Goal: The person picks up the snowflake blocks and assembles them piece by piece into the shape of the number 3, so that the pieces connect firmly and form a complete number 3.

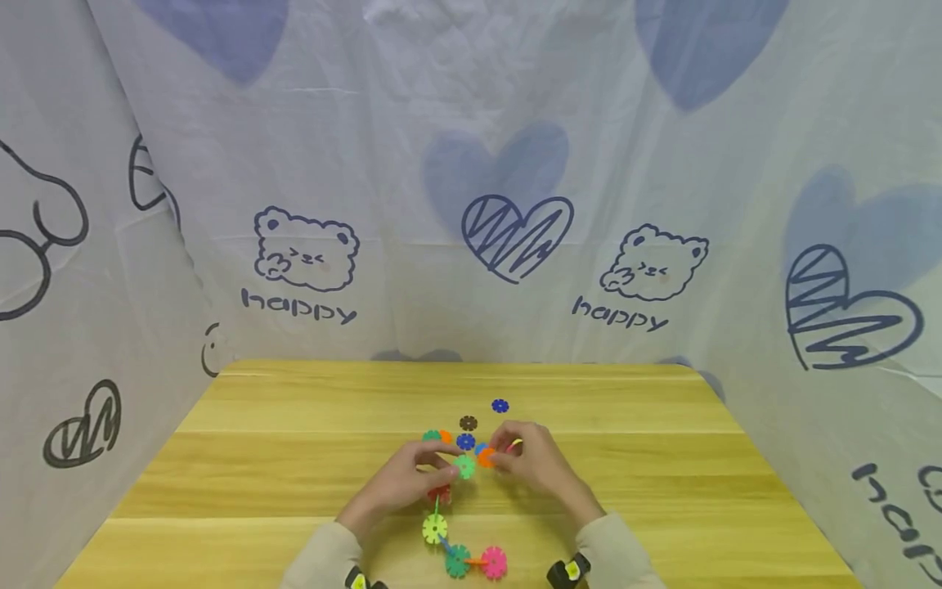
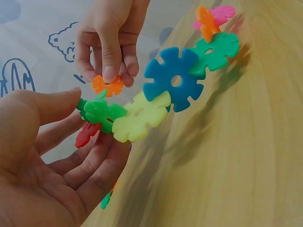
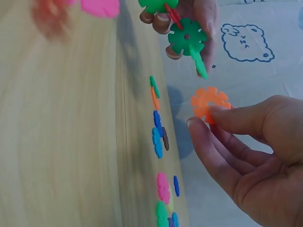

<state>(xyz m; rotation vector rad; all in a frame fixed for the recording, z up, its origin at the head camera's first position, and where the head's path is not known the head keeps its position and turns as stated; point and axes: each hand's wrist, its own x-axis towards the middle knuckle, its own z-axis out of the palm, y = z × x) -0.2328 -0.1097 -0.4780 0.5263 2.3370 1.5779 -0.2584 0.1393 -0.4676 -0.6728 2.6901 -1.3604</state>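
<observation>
My left hand [image 1: 401,476] grips one end of a chain of slotted plastic discs, its thumb and fingers around green and red pieces. The end disc, a green one [image 3: 177,42], carries another green disc turned edge-on, pointing at the right hand. From the grip the chain runs through a yellow disc [image 2: 135,124], a blue disc [image 2: 158,71] and a green disc [image 2: 225,47] to an orange one and a pink disc [image 1: 486,556]. Between thumb and fingertips my right hand [image 1: 540,460] pinches a single orange disc [image 3: 201,101], held close to the chain's green end.
Loose discs lie on the wooden table [image 1: 294,409] beyond the hands, among them a brown disc [image 1: 463,423], a dark blue disc [image 1: 495,406] and a pink disc [image 3: 163,188]. A white printed cloth [image 1: 397,286] hangs behind the table and along both sides.
</observation>
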